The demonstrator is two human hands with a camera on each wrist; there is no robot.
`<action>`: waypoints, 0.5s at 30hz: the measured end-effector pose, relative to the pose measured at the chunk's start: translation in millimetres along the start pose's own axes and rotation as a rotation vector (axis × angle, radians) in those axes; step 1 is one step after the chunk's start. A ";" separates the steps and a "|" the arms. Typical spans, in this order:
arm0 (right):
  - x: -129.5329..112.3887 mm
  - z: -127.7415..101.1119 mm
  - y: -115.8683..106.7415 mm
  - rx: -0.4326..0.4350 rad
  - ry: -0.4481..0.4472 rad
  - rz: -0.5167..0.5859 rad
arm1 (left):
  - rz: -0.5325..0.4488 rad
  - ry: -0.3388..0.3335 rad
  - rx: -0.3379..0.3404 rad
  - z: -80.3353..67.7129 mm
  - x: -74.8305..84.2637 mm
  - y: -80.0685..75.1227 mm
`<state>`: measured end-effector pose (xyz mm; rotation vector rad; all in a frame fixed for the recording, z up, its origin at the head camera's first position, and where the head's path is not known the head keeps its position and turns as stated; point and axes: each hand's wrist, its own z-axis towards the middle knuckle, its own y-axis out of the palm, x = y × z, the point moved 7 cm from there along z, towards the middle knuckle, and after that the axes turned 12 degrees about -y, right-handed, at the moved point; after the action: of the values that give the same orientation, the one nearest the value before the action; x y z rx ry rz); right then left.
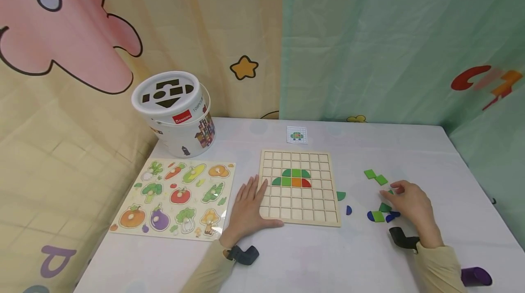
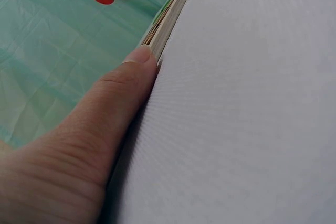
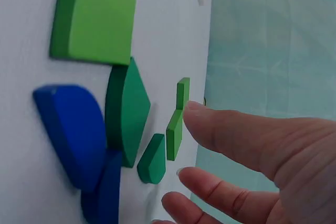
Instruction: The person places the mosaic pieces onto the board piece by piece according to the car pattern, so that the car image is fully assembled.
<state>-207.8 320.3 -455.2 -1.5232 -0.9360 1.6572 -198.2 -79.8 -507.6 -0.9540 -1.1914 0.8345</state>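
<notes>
A wooden grid board (image 1: pixel 295 204) bears a few green pieces (image 1: pixel 285 182), an orange square (image 1: pixel 296 182) and a red quarter-circle (image 1: pixel 306 183). My left hand (image 1: pixel 249 208) rests along the board's left side, fingers straight, the thumb (image 2: pixel 113 93) against its near edge. On the right, my right hand (image 1: pixel 414 204) hovers among loose pieces, thumb and fingers apart with nothing between them. Close to its fingertips lie a small dark green piece (image 3: pixel 153 158) and two light green squares (image 3: pixel 175 135). Blue half-circles (image 3: pixel 76 135), a larger dark green piece (image 3: pixel 128 114) and another light green square (image 3: pixel 102 22) lie nearer the wrist.
Between board and right hand lie a green quarter-circle (image 1: pixel 341 196) and a blue half-circle (image 1: pixel 348 210). A picture card (image 1: pixel 296 135) lies behind the board. Leftward are a vegetable puzzle (image 1: pixel 172 211) and a lidded white bucket (image 1: pixel 176 120). A purple cylinder (image 1: pixel 476 277) is by the right sleeve.
</notes>
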 end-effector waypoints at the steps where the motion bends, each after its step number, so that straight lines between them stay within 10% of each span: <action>1: 2.6 -0.4 -0.2 -0.011 0.019 -0.004 | -0.002 0.005 0.007 -0.2 0.3 -0.7; 15: 13.1 1.0 3.3 -0.061 0.033 -0.002 | -0.004 -0.010 -0.018 -1.3 1.4 -2.8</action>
<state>-209.9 329.8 -464.6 -1.5846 -0.9787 1.6103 -196.6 -79.8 -504.6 -0.9626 -1.2112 0.8273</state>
